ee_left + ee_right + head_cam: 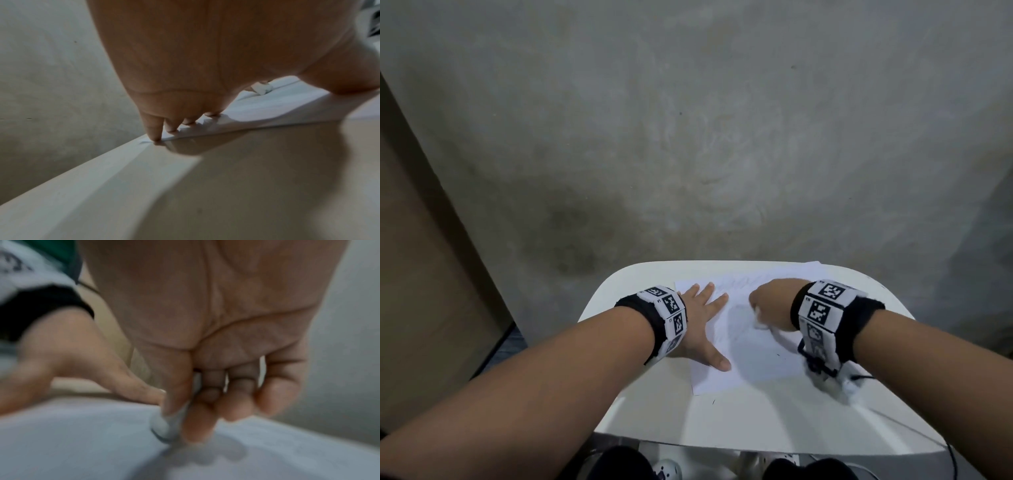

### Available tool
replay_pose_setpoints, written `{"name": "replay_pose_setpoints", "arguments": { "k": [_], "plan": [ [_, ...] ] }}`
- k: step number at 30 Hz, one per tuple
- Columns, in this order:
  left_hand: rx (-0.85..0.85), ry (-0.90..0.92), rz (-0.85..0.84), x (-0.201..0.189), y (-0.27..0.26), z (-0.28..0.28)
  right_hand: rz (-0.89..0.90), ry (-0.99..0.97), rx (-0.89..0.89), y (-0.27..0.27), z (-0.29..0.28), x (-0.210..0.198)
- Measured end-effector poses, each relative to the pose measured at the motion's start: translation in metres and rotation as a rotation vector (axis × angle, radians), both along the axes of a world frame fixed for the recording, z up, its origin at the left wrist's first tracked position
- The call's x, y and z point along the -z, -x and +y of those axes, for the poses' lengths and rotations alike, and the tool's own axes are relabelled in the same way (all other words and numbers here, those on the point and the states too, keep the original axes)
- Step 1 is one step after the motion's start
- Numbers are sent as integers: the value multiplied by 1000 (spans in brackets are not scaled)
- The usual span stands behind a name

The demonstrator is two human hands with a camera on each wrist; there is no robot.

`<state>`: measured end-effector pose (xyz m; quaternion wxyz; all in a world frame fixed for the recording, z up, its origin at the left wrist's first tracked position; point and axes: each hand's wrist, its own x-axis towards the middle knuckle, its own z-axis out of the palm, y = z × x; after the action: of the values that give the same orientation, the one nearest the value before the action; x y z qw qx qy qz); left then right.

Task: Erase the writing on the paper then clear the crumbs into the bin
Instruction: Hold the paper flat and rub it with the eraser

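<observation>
A small white surface (756, 421) with rounded corners carries one sheet of paper (756, 356), lying flat toward its far edge.

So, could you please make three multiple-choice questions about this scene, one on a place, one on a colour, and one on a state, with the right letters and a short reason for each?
1. Where does the left hand lie?
A. flat on the left part of the paper
B. on the person's lap
C. on the wall

2. What colour is the table?
A. red
B. white
C. black

3. What is the state of the right hand?
A. open and flat on the table
B. hanging idle at the person's side
C. fingers curled round a white eraser

Answers: 1 A, since the head view shows its spread fingers pressing on the sheet. 2 B, since the bare top around the sheet is white. 3 C, since the right wrist view shows the thumb and fingers pinching the eraser, its tip down at the paper.
</observation>
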<state>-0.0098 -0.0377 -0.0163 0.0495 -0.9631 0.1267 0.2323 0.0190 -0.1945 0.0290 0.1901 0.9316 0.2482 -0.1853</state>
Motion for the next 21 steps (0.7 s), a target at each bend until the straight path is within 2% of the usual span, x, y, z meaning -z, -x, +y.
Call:
{"name": "replay_pose_setpoints", "arguments": {
  "k": [2,5,9,13,17,21],
  "plan": [
    [-11,-1,7,0,1,-1,-31,37,-22,3,0,0],
    [-9,-6,-1,0,1,-1,43,38,-94,16,6,4],
    [-7,-5,5,0,0,0,-39,25,-19,3,-5,1],
    [-4,-13,-11,2,-1,-1,49,25,-131,24,10,6],
    [-4,15,-7,2,0,1,-52,-9,10,1,0,-1],
    [-2,16,-7,3,-1,2,66,-32,-101,20,12,5]
  ]
}}
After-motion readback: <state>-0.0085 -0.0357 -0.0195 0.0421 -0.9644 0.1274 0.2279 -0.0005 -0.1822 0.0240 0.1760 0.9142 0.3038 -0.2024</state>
